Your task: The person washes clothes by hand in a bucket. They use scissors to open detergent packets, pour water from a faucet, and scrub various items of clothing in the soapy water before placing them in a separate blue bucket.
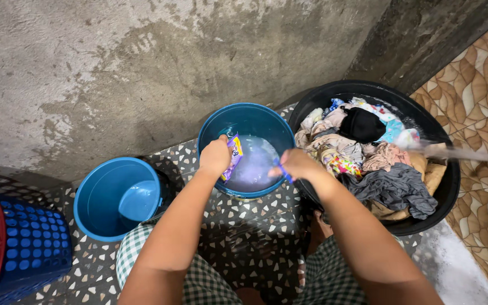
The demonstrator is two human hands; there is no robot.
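Forearms and checked-cloth knees fill the bottom of the view; the person crouches on speckled terrazzo floor (244, 237), facing a rough concrete wall (142, 62).

Left hand (214, 157): closed on a small purple-and-yellow sachet (233, 155), held over the near rim of the blue bucket (246, 148). Right hand (296, 164): fingers pinched together on a thin purple strip (282, 172), apparently the sachet's torn-off end, though it is too small to be sure. Sachet hangs mouth-down above cloudy, pale water in the bucket.

Beside it, to the person's left: a smaller blue pail (118, 197) holding a little clear water. Far left, a blue perforated laundry basket (15, 243) with a red rim. To the right, touching the bucket's side, a black basin (425, 181) heaped with mixed clothes (362, 152), and a hose (481, 157) running a stream of water onto them.

Judgement on doing this well: keep the sachet's opening well inside the bucket's rim so nothing falls on the floor; squeeze from the closed end toward the mouth; hold the torn strip clear of the water. Wet fingers could let the slick packet slip, so a firm grip at its middle seems wise.
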